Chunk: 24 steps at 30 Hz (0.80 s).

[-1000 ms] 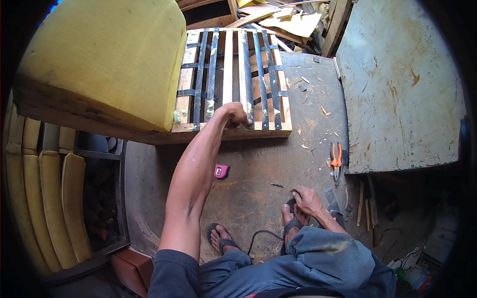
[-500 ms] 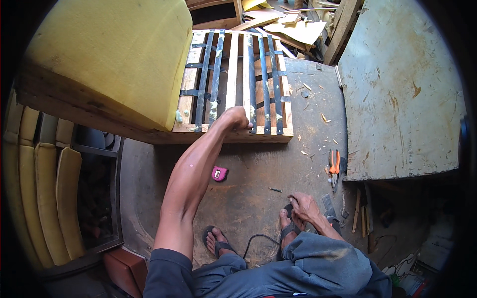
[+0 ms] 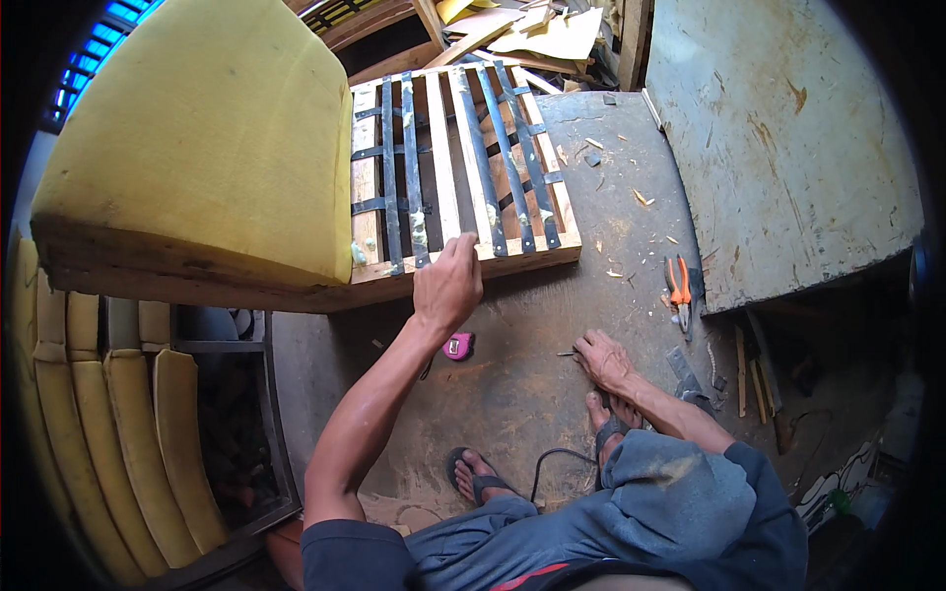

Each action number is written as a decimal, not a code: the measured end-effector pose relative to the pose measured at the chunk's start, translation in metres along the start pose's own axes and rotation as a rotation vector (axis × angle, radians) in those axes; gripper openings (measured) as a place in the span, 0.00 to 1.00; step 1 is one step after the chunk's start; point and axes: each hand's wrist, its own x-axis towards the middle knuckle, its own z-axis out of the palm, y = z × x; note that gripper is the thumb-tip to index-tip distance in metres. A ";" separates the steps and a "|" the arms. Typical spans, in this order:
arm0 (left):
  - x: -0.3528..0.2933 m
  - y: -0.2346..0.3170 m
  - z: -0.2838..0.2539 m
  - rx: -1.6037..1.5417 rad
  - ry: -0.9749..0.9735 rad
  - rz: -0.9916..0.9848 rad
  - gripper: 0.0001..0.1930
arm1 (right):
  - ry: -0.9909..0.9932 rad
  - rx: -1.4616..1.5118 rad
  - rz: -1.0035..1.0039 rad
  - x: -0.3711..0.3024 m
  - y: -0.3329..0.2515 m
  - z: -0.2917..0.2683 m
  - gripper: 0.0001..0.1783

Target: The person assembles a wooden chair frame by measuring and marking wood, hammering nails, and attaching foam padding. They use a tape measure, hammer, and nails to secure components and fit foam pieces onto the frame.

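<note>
A wooden seat frame (image 3: 537, 258) with black straps stands ahead of me, a yellow foam-covered part (image 3: 197, 148) rising at its left. My left hand (image 3: 448, 286) is at the frame's front rail, fingers closed about the near end of a bare wooden slat (image 3: 440, 148); the palm hides part of the rail. Low over the floor, my right hand (image 3: 604, 362) has its fingertips on a short dark pencil (image 3: 565, 354). Only one end of the pencil shows beyond the fingers. Between the hands lies a pink tape measure (image 3: 458, 346).
Orange-handled pliers (image 3: 680, 294) lie on the floor at right, among wood chips. A large pale worn board (image 3: 788, 148) stands beyond them. Yellow foam strips (image 3: 128, 433) are stacked at left. Scrap wood and yellow sheets (image 3: 547, 34) pile up behind. A black cable (image 3: 557, 453) curls near my feet.
My right hand has left the spot by my foot and reached forward to the pencil. My left hand has turned and drawn back to the front rail. The view has shifted slightly.
</note>
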 end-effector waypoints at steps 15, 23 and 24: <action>-0.128 -0.020 0.065 -0.312 -0.612 -0.356 0.20 | -0.138 1.318 0.419 0.002 -0.045 -0.027 0.18; -0.098 0.038 0.015 -0.623 -0.462 -0.195 0.22 | 0.012 1.328 0.234 0.031 -0.099 -0.062 0.17; -0.097 0.040 0.008 -0.563 -0.464 -0.181 0.22 | -0.003 1.272 0.228 0.035 -0.106 -0.062 0.19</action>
